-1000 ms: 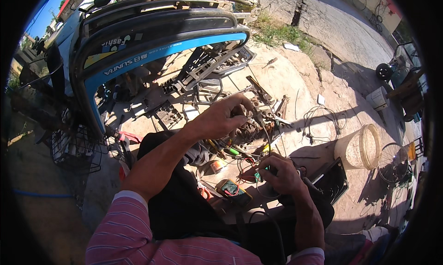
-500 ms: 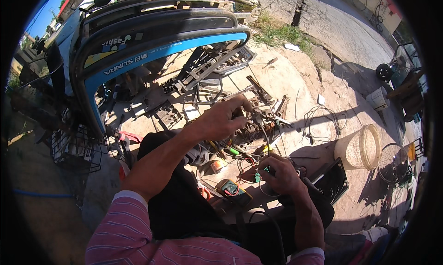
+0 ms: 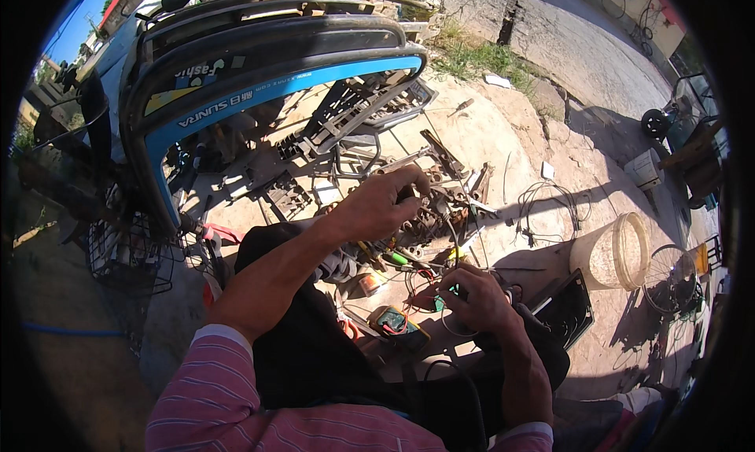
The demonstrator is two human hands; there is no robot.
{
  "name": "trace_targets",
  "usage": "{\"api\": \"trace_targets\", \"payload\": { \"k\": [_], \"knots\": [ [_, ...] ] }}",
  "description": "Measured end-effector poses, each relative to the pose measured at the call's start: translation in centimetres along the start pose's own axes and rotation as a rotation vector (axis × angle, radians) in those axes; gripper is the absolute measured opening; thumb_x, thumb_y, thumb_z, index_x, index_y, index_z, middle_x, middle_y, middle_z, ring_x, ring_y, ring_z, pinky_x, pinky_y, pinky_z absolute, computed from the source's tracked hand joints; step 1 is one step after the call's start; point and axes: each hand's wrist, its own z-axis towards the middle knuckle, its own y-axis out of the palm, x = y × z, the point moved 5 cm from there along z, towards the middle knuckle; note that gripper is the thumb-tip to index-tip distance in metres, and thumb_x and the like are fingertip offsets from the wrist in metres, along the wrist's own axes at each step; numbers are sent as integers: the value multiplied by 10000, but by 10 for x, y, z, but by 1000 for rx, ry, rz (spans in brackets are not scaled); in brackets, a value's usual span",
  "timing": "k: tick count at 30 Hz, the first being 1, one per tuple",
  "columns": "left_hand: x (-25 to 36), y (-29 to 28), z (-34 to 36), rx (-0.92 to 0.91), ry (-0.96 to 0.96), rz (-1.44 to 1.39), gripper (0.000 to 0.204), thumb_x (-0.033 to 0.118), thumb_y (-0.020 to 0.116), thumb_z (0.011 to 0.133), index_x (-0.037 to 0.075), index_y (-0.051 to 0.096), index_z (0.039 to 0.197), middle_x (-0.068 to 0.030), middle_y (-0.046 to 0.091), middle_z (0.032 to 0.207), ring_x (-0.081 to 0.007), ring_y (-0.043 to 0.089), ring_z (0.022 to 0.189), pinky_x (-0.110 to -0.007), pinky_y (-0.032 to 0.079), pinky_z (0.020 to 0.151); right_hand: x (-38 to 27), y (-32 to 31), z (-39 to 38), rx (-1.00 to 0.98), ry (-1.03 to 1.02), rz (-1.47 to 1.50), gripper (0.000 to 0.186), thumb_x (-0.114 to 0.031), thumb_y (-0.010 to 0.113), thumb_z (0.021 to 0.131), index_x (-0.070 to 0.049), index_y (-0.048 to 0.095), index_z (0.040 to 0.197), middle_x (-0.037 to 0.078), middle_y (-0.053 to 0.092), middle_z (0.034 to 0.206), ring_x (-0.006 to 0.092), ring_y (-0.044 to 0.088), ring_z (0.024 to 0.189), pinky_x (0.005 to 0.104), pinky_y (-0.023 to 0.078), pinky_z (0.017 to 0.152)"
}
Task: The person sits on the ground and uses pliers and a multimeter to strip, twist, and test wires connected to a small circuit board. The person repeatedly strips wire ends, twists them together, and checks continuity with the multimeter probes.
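Far left there's a black wire basket (image 3: 132,255), then a big blue-and-black frame (image 3: 259,98). Left hand (image 3: 377,204)'s curled up by the top of a thin cable (image 3: 454,238), honestly can't tell if it's pinching it. Multimeter (image 3: 401,327)'s lying below. Cable runs between the hands, down to the right hand (image 3: 481,296), which has it pinched. Whitish bucket (image 3: 602,252)'s off right.

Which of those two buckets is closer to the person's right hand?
The cream bucket, the larger-looking one, to the right of the right hand. The other, a white bucket, is farther up and right in the picture.
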Motion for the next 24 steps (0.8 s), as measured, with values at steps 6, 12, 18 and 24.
{"api": "trace_targets", "payload": {
  "k": [6,12,18,24],
  "knots": [
    [8,-2,-3,-30,-83,-151,244,68,574,945,41,543,1186,-67,654,831,-99,605,592,-275,499,564,-1,-3,1,11,1,20,123,-69,715,809,-30,662,913,113,645,861,271,657,772,364,519,695],
    [10,-4,-5,-26,-67,-199,304,63,566,948,16,541,1247,-67,652,835,-100,624,606,-270,500,557,4,-2,0,34,-16,16,116,-66,710,813,-33,663,913,104,638,853,255,638,735,355,501,663],
    [2,-10,-4,37,-118,-121,301,77,574,946,2,559,1236,-64,648,813,-98,637,615,-264,495,554,7,-4,0,73,10,37,122,-75,724,813,-44,669,918,76,624,851,176,589,653,313,470,601],
    [-5,-9,-3,31,-157,-149,290,110,585,947,1,547,1214,-63,658,808,-98,642,605,-265,471,546,9,-5,-1,104,12,32,120,-68,730,817,-45,668,917,71,627,860,162,586,652,309,470,600]
  ]
}}
